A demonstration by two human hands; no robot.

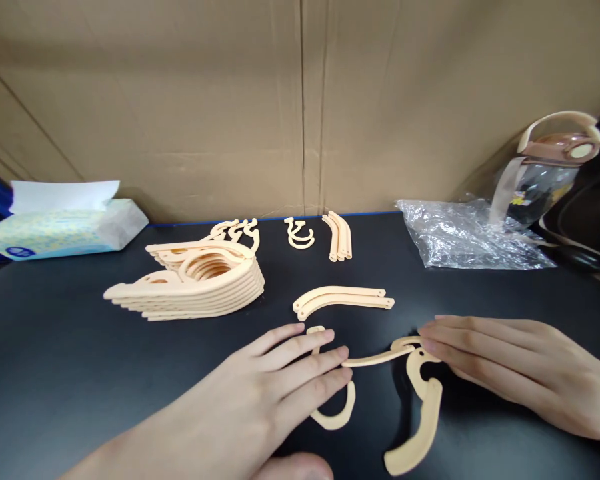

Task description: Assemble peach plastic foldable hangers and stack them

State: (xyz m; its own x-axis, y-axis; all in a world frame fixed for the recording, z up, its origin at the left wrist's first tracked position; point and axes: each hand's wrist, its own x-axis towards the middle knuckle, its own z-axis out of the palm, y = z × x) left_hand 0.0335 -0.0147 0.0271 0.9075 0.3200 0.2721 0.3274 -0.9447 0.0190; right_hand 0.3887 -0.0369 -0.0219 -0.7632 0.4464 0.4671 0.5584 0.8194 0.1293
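Note:
Fingers spread, my left hand (280, 393) lies over a loose cream plastic hook (337, 420) that is partly hidden below it. Its fingertips reach the end of a slim curved hanger arm (377, 360). At the other end of that arm, my right hand (515, 367) has its fingers pressed together on the joint of a partly assembled folding hanger (423, 380). A second arm of the hanger bends down toward me. Just beyond my left fingertips lie two curved hanger arms (345, 300), side by side on the black table (205, 380).
At the left a stack of folded hangers (230, 300) stands with several hooks behind it. Loose hooks (300, 240) and more curved arms (337, 237) lie farther back. A tissue pack (65, 230), clear plastic bag (465, 237) and drinking bottle (545, 180) flank the cardboard wall (220, 120).

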